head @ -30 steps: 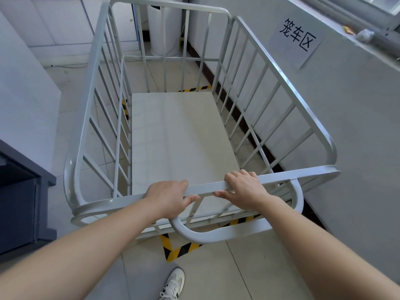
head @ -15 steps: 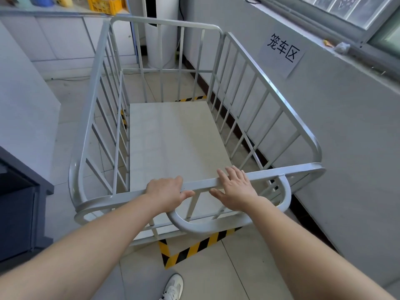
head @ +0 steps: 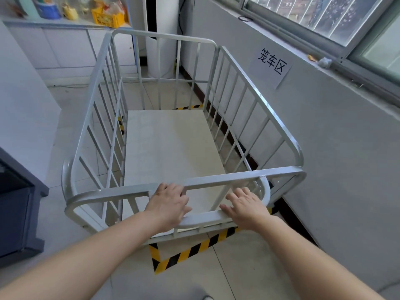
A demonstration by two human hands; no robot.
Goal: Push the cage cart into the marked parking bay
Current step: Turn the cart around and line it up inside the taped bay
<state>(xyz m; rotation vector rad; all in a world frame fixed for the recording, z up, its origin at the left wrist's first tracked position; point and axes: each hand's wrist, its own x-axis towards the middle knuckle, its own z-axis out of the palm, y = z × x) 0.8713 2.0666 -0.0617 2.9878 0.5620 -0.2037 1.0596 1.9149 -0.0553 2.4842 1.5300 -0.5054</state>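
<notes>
The cart (head: 173, 148), a white barred cage with a pale flat deck, stands on the tiled floor (head: 249, 273) close alongside the wall (head: 346, 159) on its right. Yellow-and-black tape (head: 190, 252) marks the bay: a corner of it shows on the floor just behind the cart's near end, and further strips show under the far end and along the left side, so the cart sits over the marked outline with its near end near the rear line.

The left hand (head: 167, 205) lies over the near end of the cart, fingers loosely spread and only slightly bent, their tips touching the upper rail (head: 227, 180), the thumb side resting against the curved handle (head: 203, 219) below. It is not wrapped around either bar. The right hand (head: 245, 205) lies with fingers extended and slightly apart, palm down on the handle, fingertips pointing toward the upper rail without clearly reaching it; it grasps nothing.

A paper sign (head: 271, 62) with three characters hangs on the wall above the cart. A window (head: 324, 16) runs above it. A yellow crate (head: 108, 16) sits on a counter beyond the cart.
</notes>
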